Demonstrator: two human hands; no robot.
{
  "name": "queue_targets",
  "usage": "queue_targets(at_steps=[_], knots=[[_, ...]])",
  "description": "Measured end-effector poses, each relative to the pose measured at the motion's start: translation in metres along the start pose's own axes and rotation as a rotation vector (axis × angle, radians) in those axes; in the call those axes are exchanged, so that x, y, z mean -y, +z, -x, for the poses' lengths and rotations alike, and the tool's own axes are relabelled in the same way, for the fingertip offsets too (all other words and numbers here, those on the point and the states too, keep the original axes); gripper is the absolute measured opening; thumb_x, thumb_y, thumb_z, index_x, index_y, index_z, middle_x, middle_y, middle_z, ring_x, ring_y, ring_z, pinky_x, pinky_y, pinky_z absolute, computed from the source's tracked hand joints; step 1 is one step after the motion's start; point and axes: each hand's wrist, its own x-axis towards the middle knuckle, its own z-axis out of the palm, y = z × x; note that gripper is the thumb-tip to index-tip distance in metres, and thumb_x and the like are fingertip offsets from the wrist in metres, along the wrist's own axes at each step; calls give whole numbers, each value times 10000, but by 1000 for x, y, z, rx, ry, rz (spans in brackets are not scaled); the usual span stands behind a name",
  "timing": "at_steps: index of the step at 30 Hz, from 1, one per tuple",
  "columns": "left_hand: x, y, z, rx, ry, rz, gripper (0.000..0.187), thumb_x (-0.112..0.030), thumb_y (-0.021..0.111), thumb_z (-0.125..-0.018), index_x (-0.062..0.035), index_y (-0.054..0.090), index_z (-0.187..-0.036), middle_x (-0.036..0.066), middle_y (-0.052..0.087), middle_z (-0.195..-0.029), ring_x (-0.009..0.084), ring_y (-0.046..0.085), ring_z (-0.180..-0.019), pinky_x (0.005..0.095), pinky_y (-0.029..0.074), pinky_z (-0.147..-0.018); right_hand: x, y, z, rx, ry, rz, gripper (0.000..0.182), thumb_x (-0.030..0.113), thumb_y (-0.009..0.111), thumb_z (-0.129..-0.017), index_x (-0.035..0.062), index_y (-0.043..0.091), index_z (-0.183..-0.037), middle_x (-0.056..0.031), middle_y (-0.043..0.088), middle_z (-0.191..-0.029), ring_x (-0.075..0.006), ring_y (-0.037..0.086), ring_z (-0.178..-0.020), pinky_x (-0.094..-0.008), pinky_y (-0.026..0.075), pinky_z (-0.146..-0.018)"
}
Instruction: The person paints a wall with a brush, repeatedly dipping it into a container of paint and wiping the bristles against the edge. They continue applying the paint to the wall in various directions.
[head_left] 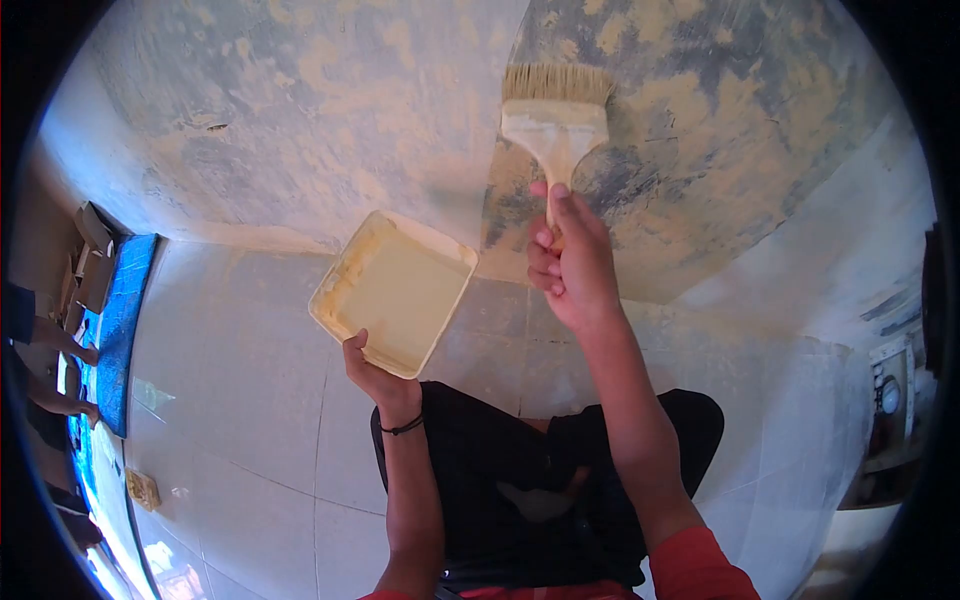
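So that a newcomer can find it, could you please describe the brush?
On the patchy wall, find the darker section at right. In front of it is a wide, pale brush, held by its handle in the right hand. Unlike the square tray in the left hand, it ends in a row of bristles.

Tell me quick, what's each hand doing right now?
Left hand: holding the tray, thumb over its rim.
Right hand: closed, holding the brush by its handle.
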Motion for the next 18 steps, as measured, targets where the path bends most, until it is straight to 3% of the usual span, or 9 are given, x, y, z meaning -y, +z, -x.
queue_targets(at_steps=[11,18], knots=[[2,0,-1,-9,13,-17,447,-210,445,-799,-19,424,-1202,103,526,-1132,242,530,-1045,362,439,-880,-71,-41,4,-79,244,-29,309,357,452,-934,94,473,-1094,22,386,-640,-25,275,-405,-166,217,-334],[1,1,0,-20,5,-40,452,-217,445,-798,-21,423,-1205,99,528,-1129,241,530,-1043,363,438,-877,-105,-67,1,-83,293,-7,349,374,471,-924,70,455,-1095,26,392,-640,-21,297,-404,-172,223,-336]])
